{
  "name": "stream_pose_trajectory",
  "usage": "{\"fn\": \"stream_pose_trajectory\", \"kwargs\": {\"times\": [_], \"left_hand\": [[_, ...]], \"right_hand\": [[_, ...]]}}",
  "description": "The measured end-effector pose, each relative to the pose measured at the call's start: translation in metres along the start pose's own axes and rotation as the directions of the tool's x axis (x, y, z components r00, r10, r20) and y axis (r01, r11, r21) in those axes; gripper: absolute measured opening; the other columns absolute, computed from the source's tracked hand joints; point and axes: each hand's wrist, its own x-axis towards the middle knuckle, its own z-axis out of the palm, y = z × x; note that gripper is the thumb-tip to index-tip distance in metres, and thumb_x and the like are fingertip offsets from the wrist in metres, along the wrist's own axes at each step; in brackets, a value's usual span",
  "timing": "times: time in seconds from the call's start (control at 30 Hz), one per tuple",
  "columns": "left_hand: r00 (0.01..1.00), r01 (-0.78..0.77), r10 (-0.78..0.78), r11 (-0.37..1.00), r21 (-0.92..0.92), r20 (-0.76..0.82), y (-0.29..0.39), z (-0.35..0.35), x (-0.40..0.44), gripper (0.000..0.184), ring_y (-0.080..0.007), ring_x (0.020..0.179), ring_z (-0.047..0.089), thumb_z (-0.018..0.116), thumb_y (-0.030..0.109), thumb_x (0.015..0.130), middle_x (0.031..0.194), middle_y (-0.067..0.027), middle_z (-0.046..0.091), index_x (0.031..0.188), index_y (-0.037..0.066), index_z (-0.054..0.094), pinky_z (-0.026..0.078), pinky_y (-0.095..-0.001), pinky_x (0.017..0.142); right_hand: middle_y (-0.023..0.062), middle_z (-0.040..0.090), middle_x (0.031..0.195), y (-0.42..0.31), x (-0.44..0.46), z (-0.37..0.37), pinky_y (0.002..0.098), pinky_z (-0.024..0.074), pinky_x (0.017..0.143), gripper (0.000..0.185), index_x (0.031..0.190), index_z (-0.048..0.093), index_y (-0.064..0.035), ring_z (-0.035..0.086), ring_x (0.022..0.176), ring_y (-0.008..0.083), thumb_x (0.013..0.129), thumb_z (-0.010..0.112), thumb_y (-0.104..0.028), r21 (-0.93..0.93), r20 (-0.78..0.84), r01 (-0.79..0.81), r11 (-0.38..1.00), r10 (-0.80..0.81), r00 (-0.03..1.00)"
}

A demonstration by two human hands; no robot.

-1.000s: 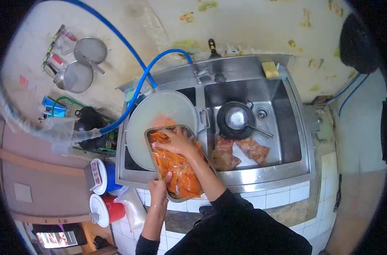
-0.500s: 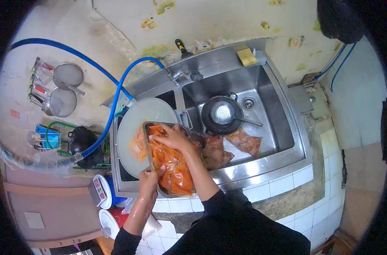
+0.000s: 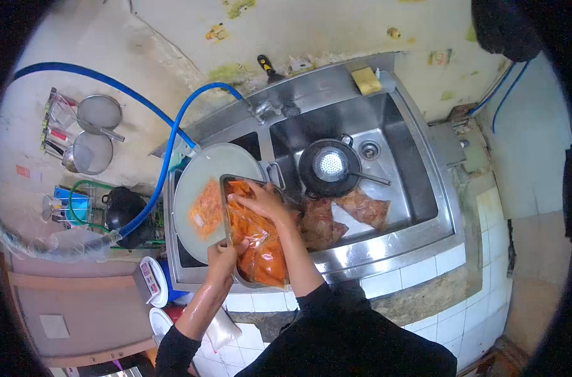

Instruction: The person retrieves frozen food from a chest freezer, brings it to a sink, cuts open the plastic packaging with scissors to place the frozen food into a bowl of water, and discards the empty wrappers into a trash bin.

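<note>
A metal tray point(image 3: 223, 200) is tilted over the sink's front edge, holding orange food in clear plastic bags point(image 3: 261, 251). My left hand point(image 3: 223, 259) grips the tray's left rim, thumb over the inside. Spread fingers of my right hand point(image 3: 261, 202) lie on the bags near the tray's upper end. Left of the tray, a large round pot of cloudy water point(image 3: 232, 162) has an orange bag point(image 3: 205, 208) in it. Two bags of brownish food point(image 3: 363, 208) lie in the right basin beside a black pan point(image 3: 342, 183) with a strainer ladle point(image 3: 330, 164) in it.
A blue hose point(image 3: 171, 143) arches over the pot to the faucet point(image 3: 265, 110). On the sink's back ledge is a yellow sponge point(image 3: 366, 81). Strainers point(image 3: 100, 114) hang on the left wall. A scale point(image 3: 150, 281) and a white bag point(image 3: 220, 332) are at the lower left.
The view has shifted to the right. The tray has moved slightly away from the pot's middle, and the orange bag in the water shows more fully. Both hands remain at the tray.
</note>
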Motion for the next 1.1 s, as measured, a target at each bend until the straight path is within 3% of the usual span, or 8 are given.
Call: {"fn": "stream_pose_trajectory", "kwargs": {"times": [0.27, 0.47, 0.63, 0.77, 0.83, 0.9, 1.07, 1.1], "left_hand": [[0.999, 0.035, -0.034, 0.998, -0.061, 0.007, -0.023, -0.014, 0.012, 0.024, -0.0186, 0.076, 0.061, 0.065, 0.002, 0.073, 0.088, -0.0134, 0.063, 0.094, -0.010, 0.061, 0.049, -0.0293, 0.068], [0.997, 0.075, -0.079, 0.978, -0.196, -0.012, -0.039, -0.039, -0.002, 0.029, -0.0193, 0.079, 0.061, 0.067, 0.003, 0.074, 0.093, -0.0137, 0.063, 0.099, -0.010, 0.058, 0.050, -0.0302, 0.071], [0.993, 0.120, -0.101, 0.828, -0.547, 0.065, -0.096, -0.079, -0.021, 0.032, -0.0211, 0.084, 0.060, 0.065, 0.005, 0.076, 0.097, -0.0151, 0.061, 0.104, -0.008, 0.055, 0.049, -0.0336, 0.076], [0.995, 0.096, -0.069, 0.663, -0.742, 0.067, -0.146, -0.114, -0.043, 0.034, -0.0212, 0.081, 0.060, 0.062, 0.004, 0.078, 0.097, -0.0145, 0.060, 0.108, -0.008, 0.051, 0.051, -0.0324, 0.071], [0.999, 0.031, -0.049, 0.598, -0.801, 0.002, -0.165, -0.131, -0.061, 0.034, -0.0204, 0.078, 0.061, 0.062, 0.005, 0.079, 0.096, -0.0136, 0.060, 0.108, -0.008, 0.051, 0.052, -0.0305, 0.065], [0.999, -0.029, -0.022, 0.544, -0.839, -0.048, -0.180, -0.159, -0.086, 0.035, -0.0200, 0.080, 0.060, 0.063, 0.007, 0.079, 0.097, -0.0134, 0.059, 0.109, -0.007, 0.051, 0.051, -0.0305, 0.068], [0.956, -0.237, -0.029, 0.506, -0.830, -0.291, -0.246, -0.219, -0.141, 0.040, -0.0193, 0.085, 0.060, 0.065, 0.012, 0.078, 0.100, -0.0136, 0.059, 0.110, -0.008, 0.051, 0.049, -0.0307, 0.076], [0.944, -0.276, -0.032, 0.471, -0.838, -0.330, -0.265, -0.236, -0.151, 0.040, -0.0192, 0.085, 0.060, 0.065, 0.012, 0.078, 0.100, -0.0140, 0.060, 0.109, -0.008, 0.051, 0.049, -0.0305, 0.076]], "right_hand": [[0.0387, 0.016, 0.133, -0.008, -0.007, 0.008, 0.0492, 0.0245, 0.102, 0.089, 0.134, 0.036, -0.0218, 0.020, 0.126, 0.0500, 0.064, 0.054, -0.073, -0.051, -0.006, 0.015, 0.999, -0.015, 1.000], [0.0322, 0.013, 0.137, -0.025, -0.012, 0.032, 0.0567, 0.0210, 0.101, 0.087, 0.132, 0.038, -0.0285, 0.016, 0.123, 0.0559, 0.060, 0.058, -0.073, -0.263, 0.042, -0.004, 0.965, 0.016, 0.999], [0.0273, 0.023, 0.137, -0.064, -0.041, 0.080, 0.0628, 0.0142, 0.099, 0.075, 0.131, 0.039, -0.0302, 0.019, 0.122, 0.0553, 0.069, 0.047, -0.072, -0.645, 0.020, 0.080, 0.760, -0.088, 0.996], [0.0260, 0.036, 0.130, -0.098, -0.071, 0.122, 0.0647, 0.0133, 0.098, 0.057, 0.127, 0.045, -0.0285, 0.030, 0.122, 0.0463, 0.080, 0.043, -0.060, -0.664, 0.132, 0.268, 0.698, -0.244, 0.961], [0.0214, 0.050, 0.118, -0.116, -0.091, 0.137, 0.0480, 0.0317, 0.095, 0.042, 0.118, 0.053, -0.0163, 0.045, 0.113, 0.0347, 0.090, 0.038, -0.043, -0.559, 0.210, 0.557, 0.615, -0.545, 0.812], [0.0213, 0.055, 0.110, -0.127, -0.102, 0.158, 0.0375, 0.0372, 0.092, 0.037, 0.113, 0.056, -0.0092, 0.049, 0.106, 0.0332, 0.091, 0.042, -0.035, -0.544, 0.223, 0.649, 0.532, -0.654, 0.723], [0.0230, 0.056, 0.100, -0.080, -0.115, 0.221, 0.0400, 0.0396, 0.084, 0.041, 0.109, 0.055, -0.0042, 0.053, 0.097, 0.0361, 0.091, 0.040, -0.037, -0.542, 0.336, 0.579, 0.609, -0.474, 0.814], [0.0230, 0.057, 0.098, -0.080, -0.132, 0.247, 0.0383, 0.0398, 0.083, 0.042, 0.106, 0.055, -0.0009, 0.053, 0.095, 0.0352, 0.092, 0.038, -0.037, -0.513, 0.395, 0.477, 0.714, -0.296, 0.869]]}}
